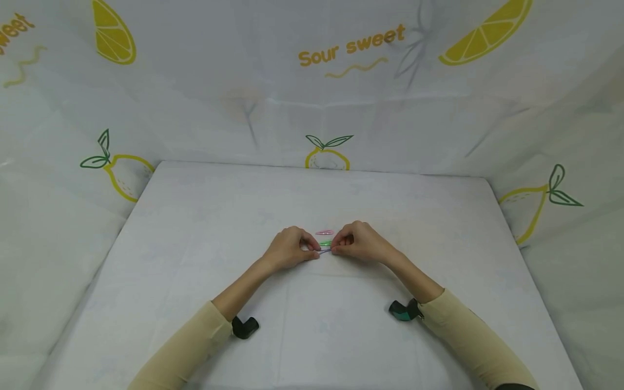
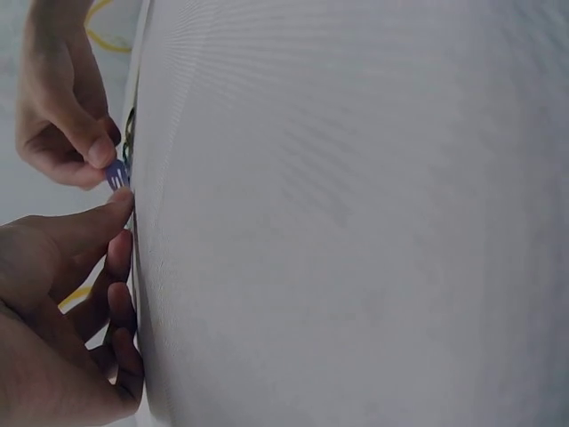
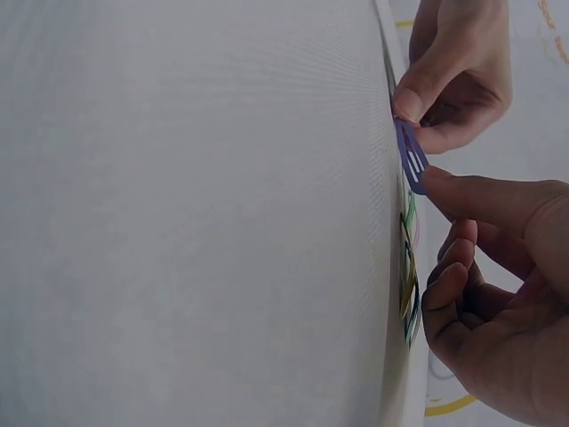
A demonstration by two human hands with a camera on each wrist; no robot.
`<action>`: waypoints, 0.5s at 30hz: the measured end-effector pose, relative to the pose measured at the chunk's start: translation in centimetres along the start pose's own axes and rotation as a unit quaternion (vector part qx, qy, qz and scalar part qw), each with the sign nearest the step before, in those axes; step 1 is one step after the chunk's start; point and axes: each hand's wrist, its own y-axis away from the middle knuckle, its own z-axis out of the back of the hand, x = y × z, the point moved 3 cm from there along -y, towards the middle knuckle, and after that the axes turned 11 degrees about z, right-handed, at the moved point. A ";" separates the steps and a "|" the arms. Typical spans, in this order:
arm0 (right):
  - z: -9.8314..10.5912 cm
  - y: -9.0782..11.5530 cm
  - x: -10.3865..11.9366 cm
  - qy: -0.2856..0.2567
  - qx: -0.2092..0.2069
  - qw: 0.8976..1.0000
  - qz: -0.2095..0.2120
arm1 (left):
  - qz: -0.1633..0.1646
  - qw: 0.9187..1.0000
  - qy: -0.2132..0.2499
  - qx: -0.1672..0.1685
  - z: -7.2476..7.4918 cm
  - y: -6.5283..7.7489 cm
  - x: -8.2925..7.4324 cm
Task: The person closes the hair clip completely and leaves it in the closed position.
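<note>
A purple snap hair clip [image 3: 412, 160] is stretched between both hands just above the white table. My left hand [image 1: 291, 248] pinches one end of it between thumb and index finger. At the other end, the thumb and index finger of my right hand [image 1: 362, 242] grip it. Slots in the clip show in both wrist views. Just behind it lie a green hair clip [image 1: 325, 244] and, farther back, a pink hair clip [image 1: 324, 232]. Beside my right hand in the right wrist view, several overlapping clips [image 3: 409, 289], dark, gold and teal, appear edge-on.
The white-covered table [image 1: 312, 325] meets a lemon-printed cloth [image 1: 209, 97] at the back and both sides. Dark devices hang at the left wrist [image 1: 245, 327] and right wrist [image 1: 403, 311], close to the tabletop.
</note>
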 end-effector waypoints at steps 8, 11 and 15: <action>-0.1 0.1 0.1 0.005 -0.020 1.000 0.020 | -0.003 0.999 0.034 0.014 0.3 0.2 0.0; 0.0 0.2 0.3 -0.003 -0.025 0.999 0.027 | -0.013 0.999 0.041 0.017 0.4 0.2 -0.2; 0.1 0.4 0.7 -0.018 -0.030 0.999 0.034 | -0.028 0.999 0.042 0.008 0.7 0.3 -0.5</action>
